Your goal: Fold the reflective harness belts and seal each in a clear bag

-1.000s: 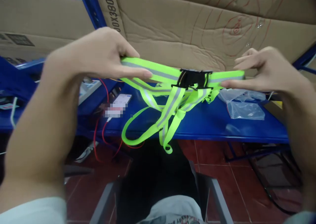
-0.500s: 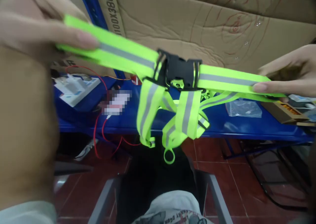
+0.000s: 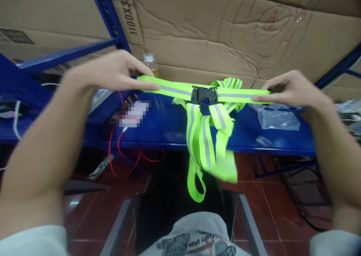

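Note:
A neon-yellow reflective strap harness (image 3: 203, 135) with grey stripes is stretched level between my hands above a blue table (image 3: 169, 124). My left hand (image 3: 109, 71) pinches the belt's left end. My right hand (image 3: 290, 90) pinches its right end. A black plastic buckle (image 3: 204, 95) sits closed at the belt's middle. Several loose straps hang from the buckle down past the table's front edge, over my lap.
Large cardboard boxes (image 3: 225, 30) stand behind the table against blue shelf posts (image 3: 109, 19). A clear plastic bag (image 3: 278, 118) lies at the table's right. A phone (image 3: 132, 115) and red wires (image 3: 118, 147) are at the left. A bottle (image 3: 149, 62) stands at the back. Red tiles cover the floor.
The belt, lifted close and tilted half a second ago, has dropped back level and farther off. My hands have come closer together. The hanging straps now swing below the buckle.

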A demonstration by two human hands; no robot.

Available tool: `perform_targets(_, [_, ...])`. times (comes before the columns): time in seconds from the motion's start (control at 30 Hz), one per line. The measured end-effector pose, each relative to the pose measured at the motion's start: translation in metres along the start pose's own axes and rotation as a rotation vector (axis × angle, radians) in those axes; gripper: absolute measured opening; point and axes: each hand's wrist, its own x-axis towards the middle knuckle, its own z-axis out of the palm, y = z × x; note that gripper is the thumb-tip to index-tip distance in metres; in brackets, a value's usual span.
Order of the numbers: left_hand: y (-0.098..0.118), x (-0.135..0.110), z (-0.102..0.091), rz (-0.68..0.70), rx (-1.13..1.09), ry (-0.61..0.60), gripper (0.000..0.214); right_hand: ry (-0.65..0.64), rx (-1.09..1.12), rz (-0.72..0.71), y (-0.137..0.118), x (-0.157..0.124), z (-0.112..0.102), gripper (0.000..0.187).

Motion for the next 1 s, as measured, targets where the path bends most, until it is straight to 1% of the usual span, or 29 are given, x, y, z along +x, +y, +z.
perform_targets(0.03, [0.006,0.02,0.019,0.007,-0.006,-0.037,0.071,-0.052,-0.006,0.007,-0.011,0.011,0.015,0.063])
perform_targets(0.07, [0.008,0.038,0.038,0.015,-0.019,-0.112,0.069,-0.102,-0.016,0.023,-0.016,0.022,0.032,0.062])
perform_targets(0.1, [0.006,0.054,0.055,0.007,-0.023,-0.151,0.065,-0.131,-0.031,0.035,-0.015,0.031,0.051,0.061])
perform_targets(0.17, [-0.008,0.079,0.083,-0.01,-0.025,-0.202,0.055,-0.084,-0.081,0.024,0.0,0.046,0.087,0.057])
perform_targets(0.23, [-0.028,0.098,0.103,-0.014,0.0,-0.226,0.05,-0.001,-0.124,0.013,0.021,0.058,0.117,0.051])
perform_targets(0.27, [-0.037,0.106,0.111,-0.016,0.005,-0.215,0.046,0.026,-0.127,0.028,0.03,0.063,0.129,0.046])
perform_targets(0.33, [-0.049,0.118,0.124,-0.031,0.014,-0.174,0.037,0.082,-0.106,0.06,0.042,0.071,0.147,0.038])
perform_targets(0.37, [-0.051,0.123,0.13,-0.05,0.028,-0.15,0.034,0.112,-0.091,0.071,0.044,0.074,0.153,0.035])
perform_targets(0.43, [-0.043,0.128,0.144,-0.078,0.086,-0.057,0.033,0.169,-0.073,0.08,0.042,0.082,0.161,0.032])
perform_targets(0.47, [-0.034,0.13,0.151,-0.072,0.122,0.019,0.036,0.185,-0.074,0.082,0.038,0.085,0.164,0.031])
perform_targets(0.53, [-0.009,0.13,0.168,-0.005,0.142,0.206,0.045,0.176,-0.091,0.085,0.029,0.092,0.167,0.029])
perform_targets(0.57, [0.005,0.13,0.177,0.061,0.094,0.243,0.045,0.159,-0.097,0.082,0.024,0.096,0.168,0.028])
perform_targets(0.63, [0.031,0.132,0.194,0.183,-0.009,0.207,0.043,0.137,-0.095,0.06,0.016,0.104,0.169,0.026])
perform_targets(0.7, [0.05,0.137,0.208,0.228,-0.035,0.143,0.047,0.128,-0.075,0.042,0.01,0.112,0.168,0.026])
perform_targets(0.73, [0.055,0.14,0.213,0.233,-0.042,0.091,0.049,0.115,-0.072,0.048,0.01,0.115,0.168,0.026])
perform_targets(0.8, [0.059,0.146,0.222,0.23,-0.056,-0.001,0.056,0.065,-0.1,0.095,0.011,0.118,0.165,0.027])
perform_targets(0.87, [0.057,0.15,0.229,0.226,-0.078,-0.038,0.069,0.04,-0.16,0.142,0.012,0.115,0.161,0.03])
perform_targets(0.93, [0.054,0.151,0.237,0.237,-0.095,-0.027,0.079,0.122,-0.21,0.119,0.005,0.102,0.157,0.031])
perform_targets(1.0, [0.053,0.15,0.247,0.238,-0.111,-0.001,0.078,0.302,-0.23,0.039,-0.013,0.079,0.157,0.032])
